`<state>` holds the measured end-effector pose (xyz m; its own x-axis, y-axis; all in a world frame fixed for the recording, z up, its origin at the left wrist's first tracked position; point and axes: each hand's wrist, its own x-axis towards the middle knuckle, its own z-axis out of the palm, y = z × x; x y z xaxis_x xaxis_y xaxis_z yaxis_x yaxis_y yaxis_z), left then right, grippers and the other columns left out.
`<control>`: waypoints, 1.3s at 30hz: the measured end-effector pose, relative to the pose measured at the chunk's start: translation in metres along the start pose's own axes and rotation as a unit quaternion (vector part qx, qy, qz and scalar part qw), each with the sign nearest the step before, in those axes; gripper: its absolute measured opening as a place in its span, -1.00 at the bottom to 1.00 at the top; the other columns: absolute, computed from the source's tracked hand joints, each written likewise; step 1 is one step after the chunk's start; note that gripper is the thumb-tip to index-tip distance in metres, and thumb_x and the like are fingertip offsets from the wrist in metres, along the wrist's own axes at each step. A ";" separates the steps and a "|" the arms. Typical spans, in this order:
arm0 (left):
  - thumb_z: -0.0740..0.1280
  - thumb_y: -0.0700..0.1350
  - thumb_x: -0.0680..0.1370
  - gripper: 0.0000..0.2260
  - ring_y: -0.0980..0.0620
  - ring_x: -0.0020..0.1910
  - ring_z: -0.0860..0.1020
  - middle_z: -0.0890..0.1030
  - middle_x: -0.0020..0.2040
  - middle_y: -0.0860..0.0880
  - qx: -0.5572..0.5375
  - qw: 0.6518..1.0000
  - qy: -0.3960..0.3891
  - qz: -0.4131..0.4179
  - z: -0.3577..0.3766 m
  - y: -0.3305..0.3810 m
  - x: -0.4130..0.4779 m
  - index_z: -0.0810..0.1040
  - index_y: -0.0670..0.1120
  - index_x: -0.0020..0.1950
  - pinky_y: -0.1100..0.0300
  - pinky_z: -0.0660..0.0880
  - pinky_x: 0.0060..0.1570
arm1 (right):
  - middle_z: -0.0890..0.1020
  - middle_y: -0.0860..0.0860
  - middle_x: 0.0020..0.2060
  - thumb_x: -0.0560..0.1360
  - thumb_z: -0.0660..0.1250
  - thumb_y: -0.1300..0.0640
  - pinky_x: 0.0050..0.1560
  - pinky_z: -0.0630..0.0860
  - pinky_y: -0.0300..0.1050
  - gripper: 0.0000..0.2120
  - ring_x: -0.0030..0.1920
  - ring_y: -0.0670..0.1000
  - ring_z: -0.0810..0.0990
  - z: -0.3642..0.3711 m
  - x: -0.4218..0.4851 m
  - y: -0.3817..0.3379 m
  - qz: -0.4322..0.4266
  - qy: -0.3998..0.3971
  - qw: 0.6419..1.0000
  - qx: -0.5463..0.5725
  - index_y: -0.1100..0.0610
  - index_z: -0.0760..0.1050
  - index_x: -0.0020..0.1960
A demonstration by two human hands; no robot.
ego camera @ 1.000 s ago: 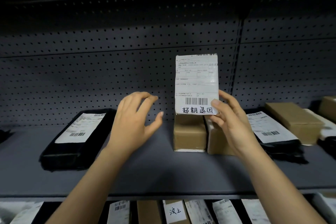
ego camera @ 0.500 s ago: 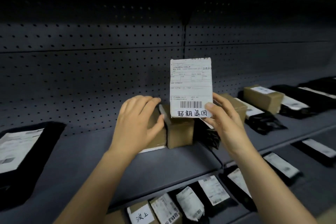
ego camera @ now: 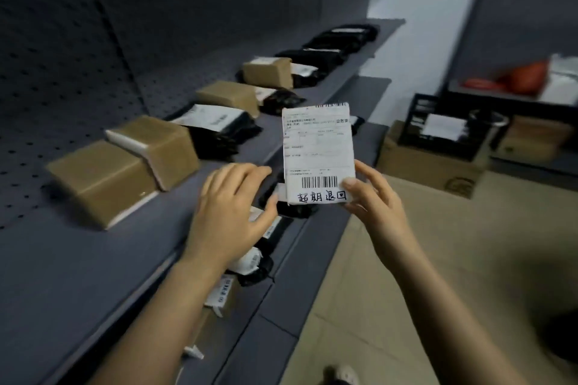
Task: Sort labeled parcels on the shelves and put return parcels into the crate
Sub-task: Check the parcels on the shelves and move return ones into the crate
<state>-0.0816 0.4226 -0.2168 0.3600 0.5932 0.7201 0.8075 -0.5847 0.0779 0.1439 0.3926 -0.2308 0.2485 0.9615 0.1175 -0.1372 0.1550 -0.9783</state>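
Over the shelf edge: the return parcel [ego camera: 317, 147] stands upright in the air, label facing you. It is clear of the shelf [ego camera: 78, 259] and held only by your right hand [ego camera: 372, 206], with your left hand [ego camera: 228, 212] just beside it.
Right hand: it pinches the parcel's lower right corner, thumb on the label face and fingers behind.
Left hand: it is spread and relaxed and holds nothing. It hovers near the parcel's lower left corner, above the black bagged parcels [ego camera: 297, 211] on the lower shelf [ego camera: 319, 237].
Label: 超期退回 is handwritten under the barcode [ego camera: 319, 182]. That reads as an overdue return, so treat this parcel as one for the crate, not the shelves.
Crate: the black crate [ego camera: 416, 125] sits well apart to your right on a cardboard box [ego camera: 419, 166] on the floor [ego camera: 453, 259]. A white item [ego camera: 444, 128] already lies inside it.
Grip: a 1-corner pinch will probably let a flat parcel swing. Slide your right hand further up the edge, or steady the free side with your left hand, before you carry it.
Path: swing it out over the floor, keeping clear of the 2 brown boxes [ego camera: 103, 178] at the shelf front and the lip of the lower shelf.
Release: lower it in flat with the label up rather than tossing it. You cannot tell the crate's depth from here, so look in before you let go.
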 end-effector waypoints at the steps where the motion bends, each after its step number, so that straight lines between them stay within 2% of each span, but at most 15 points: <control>1: 0.28 0.00 0.51 -0.66 -0.08 0.11 0.48 0.57 0.08 -0.09 -0.019 1.000 -0.016 0.013 0.012 0.012 -0.001 0.56 -0.16 0.19 0.06 0.33 0.15 | 0.71 -0.07 0.01 0.38 0.39 -0.02 0.10 0.57 -0.07 -0.51 0.07 -0.05 0.66 -0.018 -0.011 0.004 0.011 0.033 0.999 -0.003 0.01 0.51 0.30; 4: 0.25 0.02 0.52 -0.65 -0.07 0.13 0.46 0.57 0.08 -0.07 -0.058 0.995 -0.070 0.051 0.048 0.049 -0.004 0.55 -0.14 0.20 0.06 0.33 0.16 | 0.70 -0.02 0.04 0.48 0.42 0.07 0.10 0.56 -0.06 -0.57 0.08 -0.02 0.65 -0.071 -0.039 0.013 0.043 0.121 0.992 0.004 0.05 0.50 0.33; 6: 0.24 0.03 0.51 -0.65 -0.05 0.12 0.44 0.57 0.08 -0.07 -0.085 0.989 -0.094 0.076 0.070 0.076 -0.003 0.55 -0.13 0.20 0.08 0.31 0.16 | 0.68 0.01 0.08 0.53 0.36 0.11 0.10 0.57 -0.07 -0.61 0.10 0.03 0.64 -0.105 -0.053 0.017 0.058 0.170 0.984 0.010 0.06 0.48 0.35; 9: 0.25 0.02 0.50 -0.65 -0.04 0.11 0.44 0.57 0.06 -0.07 -0.121 0.980 -0.113 0.108 0.100 0.121 0.001 0.56 -0.14 0.19 0.11 0.28 0.18 | 0.67 0.04 0.12 0.52 0.38 0.08 0.15 0.56 -0.03 -0.60 0.15 0.07 0.63 -0.153 -0.068 0.021 0.069 0.218 0.973 0.014 0.05 0.48 0.35; 12: 0.25 0.02 0.48 -0.65 -0.03 0.09 0.44 0.57 0.04 -0.06 -0.148 0.972 -0.131 0.126 0.133 0.166 0.010 0.56 -0.14 0.16 0.11 0.29 0.14 | 0.67 0.03 0.12 0.42 0.43 -0.01 0.14 0.57 -0.04 -0.49 0.14 0.06 0.64 -0.198 -0.075 0.023 0.082 0.256 0.963 0.017 0.04 0.48 0.34; 16: 0.24 0.03 0.47 -0.65 -0.02 0.09 0.43 0.57 0.05 -0.05 -0.174 0.964 -0.154 0.131 0.182 0.223 0.027 0.56 -0.13 0.15 0.10 0.30 0.14 | 0.66 0.06 0.14 0.51 0.38 0.11 0.12 0.58 -0.06 -0.60 0.12 0.06 0.64 -0.262 -0.074 0.024 0.090 0.304 0.948 0.029 0.08 0.48 0.34; 20: 0.22 0.02 0.47 -0.65 0.00 0.07 0.41 0.57 0.02 -0.05 -0.180 0.957 -0.180 0.138 0.227 0.270 0.046 0.56 -0.13 0.15 0.13 0.27 0.12 | 0.67 0.03 0.10 0.49 0.41 0.09 0.16 0.56 -0.03 -0.59 0.11 0.04 0.65 -0.322 -0.058 0.024 0.104 0.321 0.941 0.020 0.05 0.49 0.33; 22: 0.21 0.03 0.48 -0.65 0.00 0.07 0.43 0.57 0.03 -0.03 -0.176 0.955 -0.198 0.132 0.246 0.288 0.056 0.56 -0.11 0.16 0.15 0.27 0.13 | 0.67 0.03 0.08 0.51 0.37 0.12 0.14 0.56 -0.05 -0.61 0.02 -0.03 0.66 -0.347 -0.045 0.025 0.107 0.326 0.939 0.015 0.06 0.49 0.33; 27: 0.22 0.04 0.48 -0.65 -0.02 0.08 0.45 0.56 0.04 -0.03 -0.174 0.952 -0.219 0.124 0.287 0.314 0.083 0.55 -0.10 0.17 0.14 0.27 0.12 | 0.68 0.03 0.07 0.52 0.37 0.13 0.11 0.57 -0.08 -0.62 -0.02 -0.08 0.66 -0.387 -0.011 0.031 0.120 0.326 0.937 0.032 0.07 0.49 0.33; 32: 0.22 0.04 0.47 -0.65 -0.01 0.07 0.44 0.56 0.04 -0.02 -0.170 0.953 -0.222 0.118 0.330 0.316 0.121 0.55 -0.09 0.16 0.15 0.28 0.13 | 0.66 0.08 0.12 0.49 0.41 0.06 0.09 0.58 -0.09 -0.55 -0.02 -0.03 0.66 -0.411 0.043 0.046 0.141 0.313 0.939 0.035 0.07 0.46 0.36; 35: 0.21 0.05 0.47 -0.65 0.00 0.07 0.45 0.56 0.04 -0.01 -0.170 0.953 -0.218 0.124 0.360 0.310 0.149 0.54 -0.08 0.16 0.14 0.29 0.13 | 0.67 0.06 0.10 0.39 0.44 -0.04 0.04 0.57 -0.12 -0.44 -0.02 -0.04 0.66 -0.421 0.084 0.051 0.144 0.306 0.940 0.033 0.05 0.47 0.36; 39: 0.22 0.04 0.48 -0.66 -0.02 0.07 0.46 0.56 0.04 -0.01 -0.178 0.954 -0.209 0.124 0.417 0.293 0.202 0.54 -0.09 0.15 0.14 0.28 0.13 | 0.67 0.08 0.10 0.46 0.43 0.03 0.00 0.54 -0.15 -0.53 -0.06 -0.06 0.65 -0.433 0.158 0.060 0.140 0.318 0.937 0.034 0.05 0.48 0.35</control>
<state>0.4224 0.6025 -0.3361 0.7335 0.5381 0.4153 0.4913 -0.8419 0.2233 0.5902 0.4559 -0.3443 0.7116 0.6409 -0.2878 -0.3373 -0.0477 -0.9402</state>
